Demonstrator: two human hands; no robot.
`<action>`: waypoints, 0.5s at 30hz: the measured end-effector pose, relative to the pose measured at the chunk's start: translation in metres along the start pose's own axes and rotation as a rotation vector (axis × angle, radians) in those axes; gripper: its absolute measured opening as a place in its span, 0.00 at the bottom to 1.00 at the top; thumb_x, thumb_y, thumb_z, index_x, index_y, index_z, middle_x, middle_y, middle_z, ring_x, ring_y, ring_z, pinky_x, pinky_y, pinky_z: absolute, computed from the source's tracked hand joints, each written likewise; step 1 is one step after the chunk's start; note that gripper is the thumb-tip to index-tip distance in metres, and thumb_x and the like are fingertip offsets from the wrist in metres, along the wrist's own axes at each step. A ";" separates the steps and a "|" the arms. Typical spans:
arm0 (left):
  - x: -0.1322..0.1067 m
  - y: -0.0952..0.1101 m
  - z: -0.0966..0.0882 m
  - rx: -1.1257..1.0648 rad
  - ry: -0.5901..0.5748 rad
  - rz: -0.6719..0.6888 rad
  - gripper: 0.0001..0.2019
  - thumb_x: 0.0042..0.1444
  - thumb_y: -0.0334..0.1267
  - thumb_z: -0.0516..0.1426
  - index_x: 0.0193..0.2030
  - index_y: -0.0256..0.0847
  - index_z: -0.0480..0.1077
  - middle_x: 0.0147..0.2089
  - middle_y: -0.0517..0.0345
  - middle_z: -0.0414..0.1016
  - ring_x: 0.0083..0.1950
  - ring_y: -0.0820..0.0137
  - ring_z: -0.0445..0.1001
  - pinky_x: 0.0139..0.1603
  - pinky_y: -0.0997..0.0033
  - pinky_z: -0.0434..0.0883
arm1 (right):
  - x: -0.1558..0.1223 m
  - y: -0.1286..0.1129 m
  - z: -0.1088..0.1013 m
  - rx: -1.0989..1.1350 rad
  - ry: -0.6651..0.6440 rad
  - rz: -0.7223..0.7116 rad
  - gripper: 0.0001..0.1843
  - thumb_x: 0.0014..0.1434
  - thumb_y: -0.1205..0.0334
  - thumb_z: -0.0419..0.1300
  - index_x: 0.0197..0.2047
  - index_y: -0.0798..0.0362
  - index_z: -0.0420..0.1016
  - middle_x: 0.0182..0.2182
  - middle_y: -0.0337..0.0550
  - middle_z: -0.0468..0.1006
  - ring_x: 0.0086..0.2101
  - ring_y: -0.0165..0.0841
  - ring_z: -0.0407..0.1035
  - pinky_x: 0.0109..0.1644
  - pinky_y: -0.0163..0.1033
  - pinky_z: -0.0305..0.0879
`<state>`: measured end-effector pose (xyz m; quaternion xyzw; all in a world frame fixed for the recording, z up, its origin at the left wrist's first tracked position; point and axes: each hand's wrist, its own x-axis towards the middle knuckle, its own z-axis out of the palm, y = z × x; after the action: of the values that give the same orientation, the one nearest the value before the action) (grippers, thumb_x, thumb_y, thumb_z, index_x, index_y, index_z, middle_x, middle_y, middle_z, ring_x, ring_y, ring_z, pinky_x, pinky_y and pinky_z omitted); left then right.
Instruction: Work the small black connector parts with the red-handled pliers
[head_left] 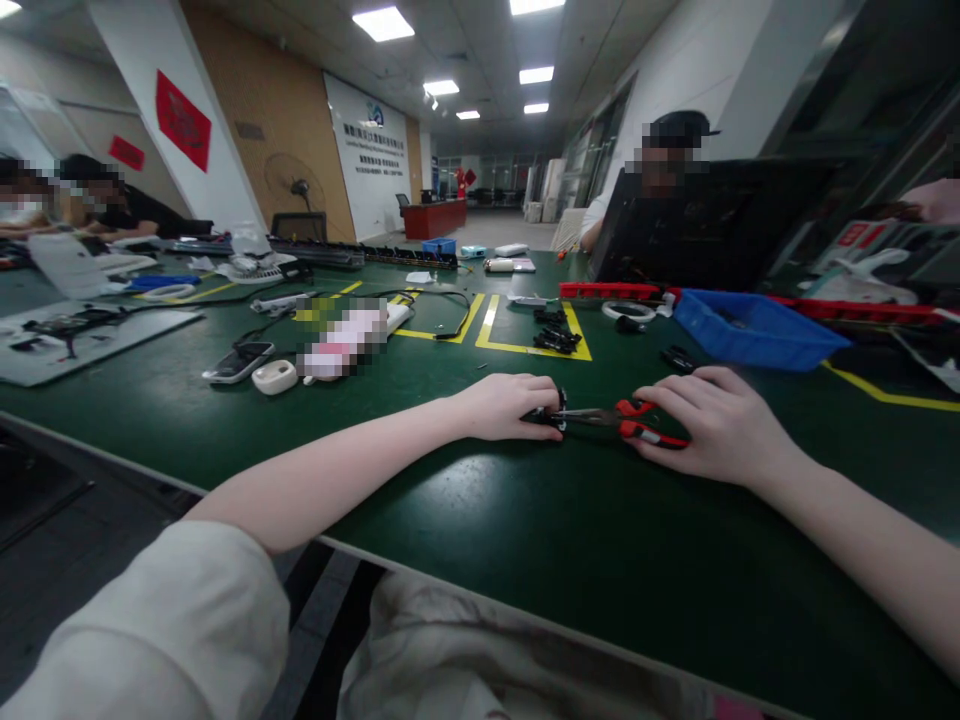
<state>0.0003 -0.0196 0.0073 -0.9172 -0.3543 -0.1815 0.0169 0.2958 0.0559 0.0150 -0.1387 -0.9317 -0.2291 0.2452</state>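
My left hand (514, 405) rests on the green table (525, 540), fingers closed around a small black part (551, 415). My right hand (712, 420) is curled over the red handles of a pair of pliers (637, 425). The pliers' metal jaws point left and meet the black part at my left fingertips. Both hands lie low on the tabletop, close together.
A blue bin (754, 330) stands behind my right hand. More black parts (556, 340) lie in a yellow-taped square. A phone (238, 362), white devices and cables are at the left. A person sits behind a black panel (705, 220) opposite; others sit far left.
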 end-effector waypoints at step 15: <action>0.001 0.002 0.000 -0.002 -0.030 -0.015 0.14 0.65 0.49 0.55 0.45 0.40 0.69 0.50 0.52 0.72 0.50 0.64 0.73 0.47 0.68 0.69 | 0.000 0.003 0.002 -0.107 0.028 0.004 0.26 0.58 0.47 0.60 0.52 0.56 0.75 0.42 0.54 0.80 0.41 0.47 0.72 0.53 0.54 0.60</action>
<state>0.0021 -0.0207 0.0082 -0.9171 -0.3613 -0.1682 0.0094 0.2963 0.0591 0.0145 -0.1503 -0.9144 -0.2801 0.2507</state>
